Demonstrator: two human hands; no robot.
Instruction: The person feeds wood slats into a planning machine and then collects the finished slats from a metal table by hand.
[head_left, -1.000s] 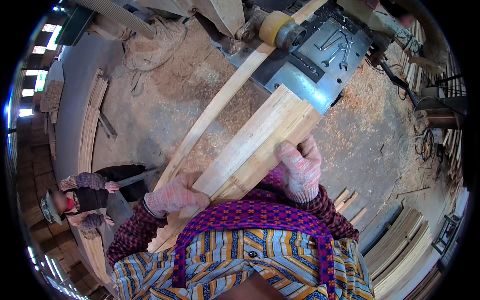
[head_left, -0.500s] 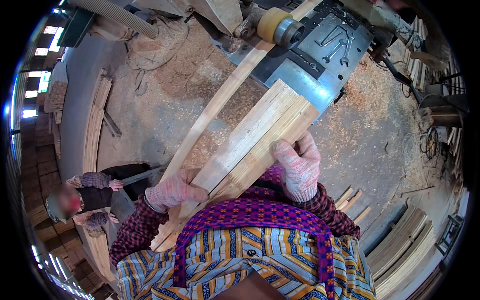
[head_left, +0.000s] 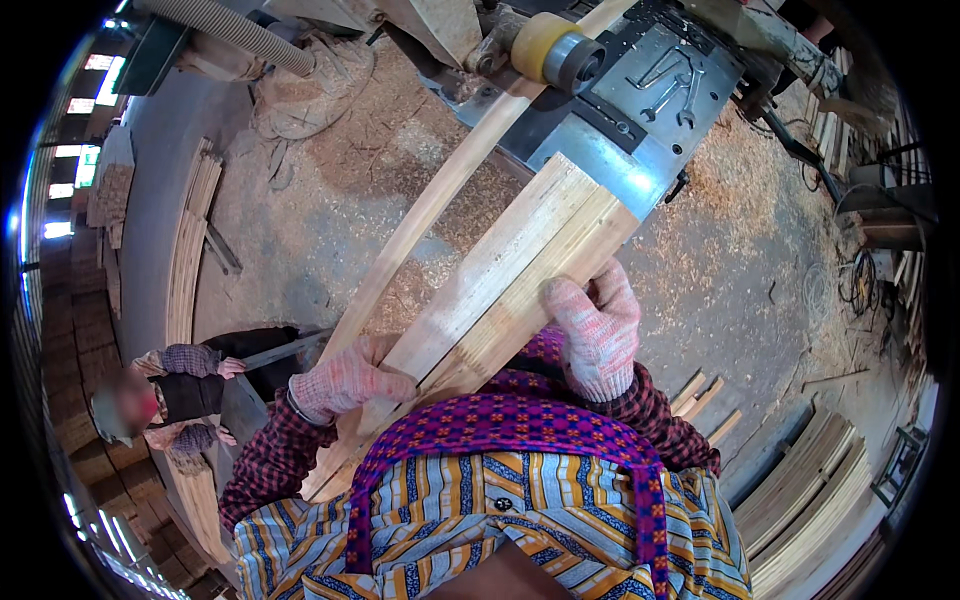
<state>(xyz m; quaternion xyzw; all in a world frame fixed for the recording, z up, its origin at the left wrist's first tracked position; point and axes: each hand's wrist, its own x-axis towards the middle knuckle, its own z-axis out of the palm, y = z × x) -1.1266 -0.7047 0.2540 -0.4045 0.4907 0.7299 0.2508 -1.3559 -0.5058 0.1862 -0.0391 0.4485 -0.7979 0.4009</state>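
Observation:
My left hand, in a pinkish knit glove, is closed round the near part of a pair of pale wooden boards lying side by side. My right hand, gloved alike, grips their right edge with the thumb on top. The boards slant away from my body, and their far ends reach the near edge of a metal machine table. Left of them a long narrow wood strip runs under a yellow feed roller. Beneath my left hand the strip's near end is partly hidden.
Several wrenches lie on the machine table. At the left a co-worker stands near a metal frame. Board stacks lie on the left and lower right. Sawdust covers much of the floor. A ribbed hose hangs upper left.
The view has shifted very slightly, and the boards' far ends sit a touch higher in it. Both hands keep the same grip.

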